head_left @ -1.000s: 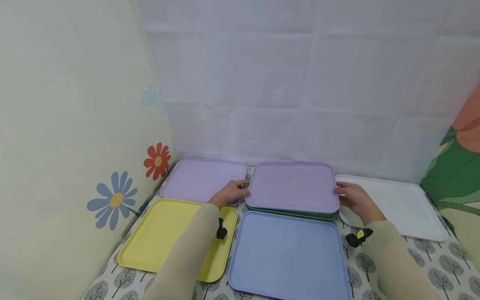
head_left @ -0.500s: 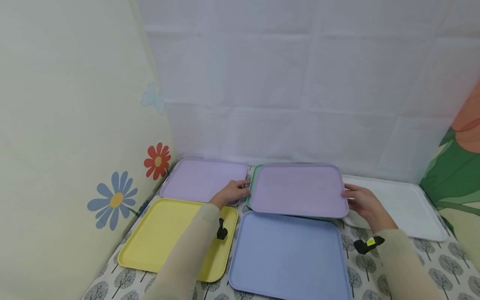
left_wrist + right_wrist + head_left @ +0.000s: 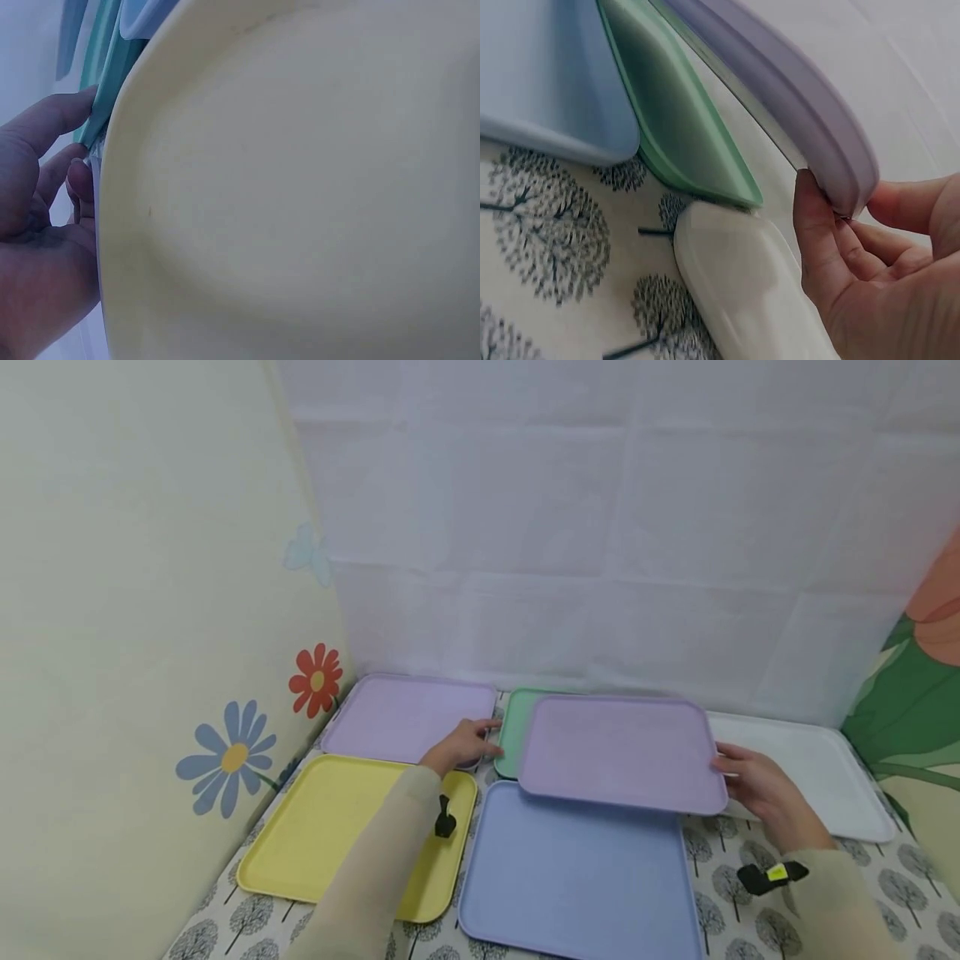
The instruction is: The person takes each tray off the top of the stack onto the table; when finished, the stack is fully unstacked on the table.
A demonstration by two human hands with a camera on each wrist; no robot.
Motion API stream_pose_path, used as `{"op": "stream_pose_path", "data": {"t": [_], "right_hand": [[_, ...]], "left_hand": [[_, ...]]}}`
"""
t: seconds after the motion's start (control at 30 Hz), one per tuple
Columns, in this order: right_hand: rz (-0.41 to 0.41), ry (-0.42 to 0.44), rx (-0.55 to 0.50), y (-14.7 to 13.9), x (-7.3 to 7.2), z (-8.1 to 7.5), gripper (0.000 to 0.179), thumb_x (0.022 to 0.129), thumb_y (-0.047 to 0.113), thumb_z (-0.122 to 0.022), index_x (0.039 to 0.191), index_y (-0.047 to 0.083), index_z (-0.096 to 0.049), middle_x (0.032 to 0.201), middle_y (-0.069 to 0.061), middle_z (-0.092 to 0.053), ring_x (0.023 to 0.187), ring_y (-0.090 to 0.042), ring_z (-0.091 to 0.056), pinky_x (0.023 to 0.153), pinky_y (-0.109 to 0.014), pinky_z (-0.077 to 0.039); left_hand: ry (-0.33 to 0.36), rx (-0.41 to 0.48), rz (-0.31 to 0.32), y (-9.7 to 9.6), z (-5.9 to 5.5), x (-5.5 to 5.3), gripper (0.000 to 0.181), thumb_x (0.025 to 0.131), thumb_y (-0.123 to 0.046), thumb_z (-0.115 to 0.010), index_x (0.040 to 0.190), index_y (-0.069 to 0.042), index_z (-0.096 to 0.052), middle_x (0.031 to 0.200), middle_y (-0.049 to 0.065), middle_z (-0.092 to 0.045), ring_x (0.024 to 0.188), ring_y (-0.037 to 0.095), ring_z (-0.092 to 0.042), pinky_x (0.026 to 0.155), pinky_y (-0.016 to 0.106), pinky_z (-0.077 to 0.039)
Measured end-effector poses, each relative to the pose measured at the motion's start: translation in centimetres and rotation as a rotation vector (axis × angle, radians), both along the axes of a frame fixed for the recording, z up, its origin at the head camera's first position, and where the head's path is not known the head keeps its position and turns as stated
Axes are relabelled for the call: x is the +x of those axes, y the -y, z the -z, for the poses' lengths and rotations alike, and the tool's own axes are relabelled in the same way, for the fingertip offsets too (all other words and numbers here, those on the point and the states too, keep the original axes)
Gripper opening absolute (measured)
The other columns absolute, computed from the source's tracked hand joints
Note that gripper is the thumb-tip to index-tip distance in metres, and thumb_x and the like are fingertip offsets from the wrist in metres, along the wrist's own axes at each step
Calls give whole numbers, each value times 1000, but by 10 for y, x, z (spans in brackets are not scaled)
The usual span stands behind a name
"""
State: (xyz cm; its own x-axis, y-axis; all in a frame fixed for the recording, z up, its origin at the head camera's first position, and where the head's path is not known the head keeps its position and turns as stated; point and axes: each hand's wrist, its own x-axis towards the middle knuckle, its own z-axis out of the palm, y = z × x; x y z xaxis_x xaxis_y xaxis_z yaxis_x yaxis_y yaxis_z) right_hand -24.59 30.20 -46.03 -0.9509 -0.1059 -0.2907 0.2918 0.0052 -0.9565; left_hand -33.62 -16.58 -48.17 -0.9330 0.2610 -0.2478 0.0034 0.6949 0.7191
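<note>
My right hand (image 3: 765, 789) pinches the right edge of a purple tray (image 3: 622, 752), thumb above and fingers below. In the right wrist view, that purple tray (image 3: 817, 120) is raised above a green tray (image 3: 697, 127). The green tray (image 3: 517, 727) shows only along its left side in the head view, the rest covered by the purple one. My left hand (image 3: 461, 745) grips the green tray's left edge. In the left wrist view, thumb and fingers of the left hand (image 3: 45, 180) close on the green rim (image 3: 109, 82).
A blue tray (image 3: 577, 877) lies in front, a yellow tray (image 3: 322, 827) at the left under my left arm. Another purple tray (image 3: 412, 714) lies at the back left, a white tray (image 3: 810, 777) at the right. The tree-print cloth (image 3: 742, 902) covers the table; a white sheet (image 3: 562, 527) hangs behind.
The purple tray has moved right and toward me in my right hand, uncovering the green tray's left side. My left hand has stayed at the same place.
</note>
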Motion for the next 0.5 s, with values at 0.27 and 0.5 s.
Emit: {"op": "stream_pose_path", "data": {"t": [0.27, 0.5], "right_hand": [[1, -18, -46, -25, 21, 5, 68, 103, 10, -57, 159, 0, -20, 96, 18, -69, 87, -5, -67, 77, -25, -57], [-6, -7, -175, -49, 40, 11, 40, 104, 5, -55, 96, 41, -71, 97, 13, -71, 88, -8, -68, 75, -28, -58]], "left_hand": [[12, 6, -12, -1, 1, 0, 69, 91, -24, -75, 153, -16, -46, 154, 28, -38, 143, 40, -36, 118, 54, -32], [14, 26, -12, -1, 2, -1, 68, 91, -23, -75, 153, -16, -46, 155, 28, -37, 144, 40, -34, 118, 53, -33]]}}
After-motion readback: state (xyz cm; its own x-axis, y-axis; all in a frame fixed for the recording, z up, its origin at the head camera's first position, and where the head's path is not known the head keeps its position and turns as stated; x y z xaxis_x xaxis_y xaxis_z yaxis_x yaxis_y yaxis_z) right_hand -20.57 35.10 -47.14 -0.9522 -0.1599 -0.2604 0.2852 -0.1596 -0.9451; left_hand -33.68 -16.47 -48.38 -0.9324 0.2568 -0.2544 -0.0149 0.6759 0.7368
